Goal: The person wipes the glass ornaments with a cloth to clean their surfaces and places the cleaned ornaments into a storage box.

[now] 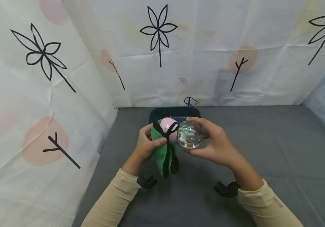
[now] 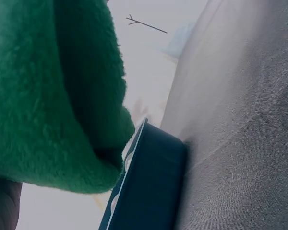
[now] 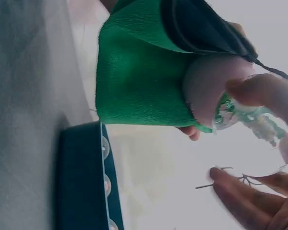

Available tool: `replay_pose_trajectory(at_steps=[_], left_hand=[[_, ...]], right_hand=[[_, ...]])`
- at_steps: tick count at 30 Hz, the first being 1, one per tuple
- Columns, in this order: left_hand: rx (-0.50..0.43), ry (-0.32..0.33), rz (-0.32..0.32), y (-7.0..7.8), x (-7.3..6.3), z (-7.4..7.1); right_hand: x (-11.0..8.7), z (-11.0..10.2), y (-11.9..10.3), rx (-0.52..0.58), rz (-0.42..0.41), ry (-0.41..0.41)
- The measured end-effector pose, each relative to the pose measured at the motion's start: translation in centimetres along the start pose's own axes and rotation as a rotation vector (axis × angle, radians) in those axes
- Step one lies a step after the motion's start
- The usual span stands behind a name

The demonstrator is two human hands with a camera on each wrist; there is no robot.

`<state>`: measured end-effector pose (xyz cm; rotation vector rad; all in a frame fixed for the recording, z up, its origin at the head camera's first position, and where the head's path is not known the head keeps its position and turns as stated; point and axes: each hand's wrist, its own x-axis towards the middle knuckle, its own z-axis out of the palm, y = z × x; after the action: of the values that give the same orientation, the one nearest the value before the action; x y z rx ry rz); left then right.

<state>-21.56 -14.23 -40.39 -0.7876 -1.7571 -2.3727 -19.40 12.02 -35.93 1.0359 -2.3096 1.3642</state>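
Note:
In the head view, a clear snow globe (image 1: 189, 135) with green and white pieces inside sits against a rounded pink base (image 1: 168, 123). A fuzzy green cloth (image 1: 160, 154) wraps part of the base, and a black ribbon tied in a bow (image 1: 167, 134) hangs down its front. My left hand (image 1: 146, 143) grips the cloth, thumb pressed at the ribbon's knot. My right hand (image 1: 215, 142) holds the globe's clear ball between thumb and fingers. The green cloth (image 2: 53, 105) fills much of the left wrist view. In the right wrist view the pink base (image 3: 213, 86) pokes out of the cloth.
A dark blue tray (image 1: 175, 110) stands behind the hands at the back of the grey table (image 1: 264, 151), by the patterned cloth backdrop (image 1: 196, 63). Several clear round things (image 3: 107, 184) show along its rim. Black wrist mounts (image 1: 227, 189) sit at both cuffs.

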Motion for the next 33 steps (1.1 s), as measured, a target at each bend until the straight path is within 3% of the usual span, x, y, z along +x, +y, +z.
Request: replay_pose_trajectory(at_steps=[3, 6, 10, 15, 21, 27, 33], left_hand=[[-0.002, -0.001, 0.033, 0.0, 0.04, -0.1], [-0.012, 0.005, 0.072, 0.17, 0.27, -0.16], [-0.012, -0.004, 0.091, 0.52, 0.37, -0.23], [0.009, -0.064, 0.064, 0.69, 0.15, -0.35], [0.035, -0.133, 0.044, 0.6, 0.02, -0.27], [0.094, -0.099, 0.042, 0.56, 0.05, 0.06], [0.12, -0.049, 0.048, 0.39, -0.02, 0.14]], right_hand=[[-0.03, 0.1, -0.02, -0.061, -0.053, 0.064], [0.07, -0.02, -0.19, -0.025, -0.076, 0.096], [0.05, -0.3, -0.41, 0.033, -0.062, 0.078], [-0.11, -0.39, -0.15, 0.114, -0.005, 0.022], [-0.08, -0.34, 0.31, 0.171, 0.148, 0.035], [0.17, -0.27, 0.46, 0.273, 0.245, -0.012], [0.1, 0.07, 0.44, 0.244, 0.261, -0.019]])
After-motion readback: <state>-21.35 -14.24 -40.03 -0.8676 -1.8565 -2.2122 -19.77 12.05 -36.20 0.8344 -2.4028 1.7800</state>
